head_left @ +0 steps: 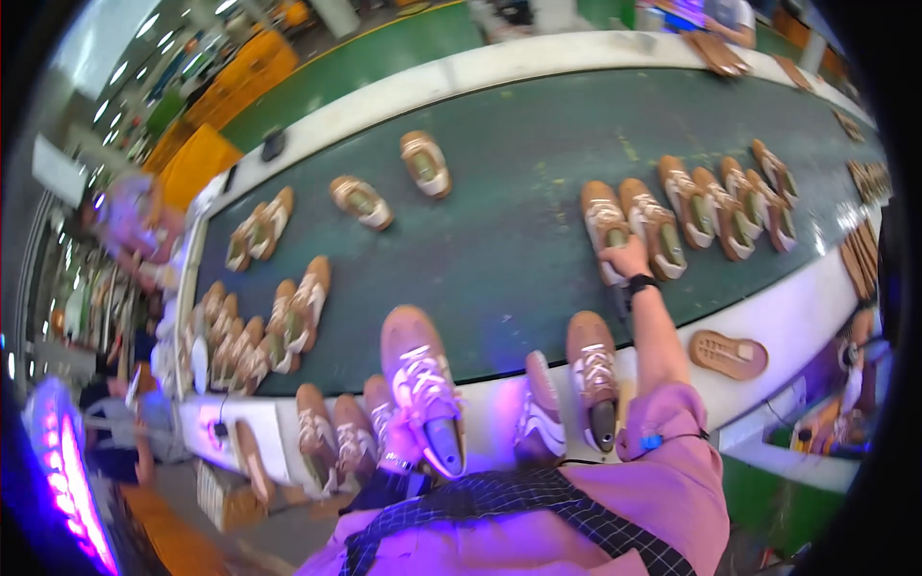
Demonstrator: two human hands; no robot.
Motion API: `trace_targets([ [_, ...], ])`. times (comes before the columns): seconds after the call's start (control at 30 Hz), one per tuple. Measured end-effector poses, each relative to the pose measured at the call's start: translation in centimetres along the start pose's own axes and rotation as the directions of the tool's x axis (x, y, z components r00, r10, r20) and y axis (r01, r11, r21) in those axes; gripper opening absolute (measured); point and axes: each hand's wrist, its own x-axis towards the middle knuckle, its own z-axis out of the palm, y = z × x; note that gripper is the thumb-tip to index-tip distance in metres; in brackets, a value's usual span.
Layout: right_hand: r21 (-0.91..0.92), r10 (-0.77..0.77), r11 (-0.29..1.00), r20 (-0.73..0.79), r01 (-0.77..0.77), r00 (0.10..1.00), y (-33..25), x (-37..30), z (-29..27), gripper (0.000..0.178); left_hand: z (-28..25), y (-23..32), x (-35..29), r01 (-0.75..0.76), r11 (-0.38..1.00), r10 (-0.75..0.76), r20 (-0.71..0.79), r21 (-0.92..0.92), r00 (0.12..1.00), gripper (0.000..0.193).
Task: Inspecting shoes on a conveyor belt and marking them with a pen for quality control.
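Currently, I record both hands occupied. My left hand (pixel 405 437) appears closed on the side of the near shoe (pixel 415 360), toward its heel, toe pointing away; glare blurs the fingers. My right hand (pixel 629 257), reaching outward, grips the far shoe (pixel 602 209) at its heel end on the desk (pixel 480 250), just left of a neighbouring shoe (pixel 648 219). In my judgement, a sound grip keeps to the firm heel, clear of the laces, without crushing the collar. Any shift should be straight, sparing the neighbour, and clear of the spare shoe (pixel 591 360) nearer me, between the hands.
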Motion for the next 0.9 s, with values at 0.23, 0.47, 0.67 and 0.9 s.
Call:
trace_targets([
  [0.23, 0.856, -0.118, 0.348, 0.444, -0.382, 0.888, -4.1, -10.2, -3.0, 0.017, 2.0, 2.0, -0.7, -0.053, 0.998, 0.047, 0.195, 0.027, 0.980, 0.093],
  [0.47, 0.893, -0.411, 0.236, 0.450, -0.384, 0.793, -13.1, -29.5, -3.8, 0.085, 2.7, 3.0, -2.5, -0.028, 0.999, 0.021, 0.376, 0.014, 0.926, 0.087],
  [0.67, 0.843, -0.485, 0.506, 0.455, -0.184, 0.747, -16.3, -38.0, -1.3, 0.085, 1.2, 3.4, -4.0, -0.041, 0.999, 0.043, 0.423, -0.014, 0.905, 0.082],
  [0.9, 0.831, -0.698, 0.484, 0.177, 0.274, 0.694, -19.9, -40.2, -0.1, 0.073, -2.7, 3.6, -5.2, -0.116, 0.985, 0.155, 0.350, -0.130, 0.924, 0.076],
])
